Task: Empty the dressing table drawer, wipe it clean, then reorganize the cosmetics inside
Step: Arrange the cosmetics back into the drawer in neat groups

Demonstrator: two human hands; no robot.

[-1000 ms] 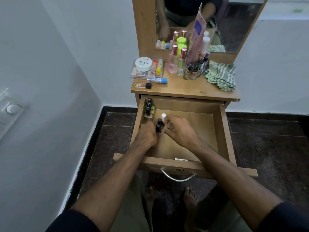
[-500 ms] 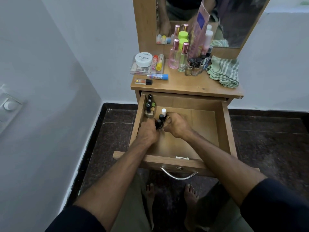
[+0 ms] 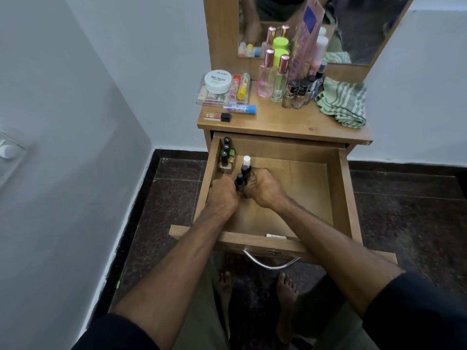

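The wooden drawer (image 3: pixel 341 198) stands pulled out below the dressing table top (image 3: pixel 278 122). Both my hands are inside it at the left. My left hand (image 3: pixel 222 195) and my right hand (image 3: pixel 265 188) curl around a small cluster of nail polish bottles (image 3: pixel 241 176), two with black caps and one with a white cap (image 3: pixel 247 161). A row of black-capped nail polish bottles (image 3: pixel 225 155) stands against the drawer's left wall at the back. The bottles' lower parts are hidden by my fingers.
On the table top sit a white nail polish remover jar (image 3: pixel 217 80) on a clear box, lip balm tubes (image 3: pixel 238 108), pink perfume bottles (image 3: pixel 266 77), small glitter bottles (image 3: pixel 297 93) and a green striped cloth (image 3: pixel 343 102). A mirror (image 3: pixel 353 26) stands behind. A wall is close on the left.
My right hand has closed in from the right against the bottle cluster, and both hands have nudged it slightly toward the drawer's back left. The camera has tilted a little.
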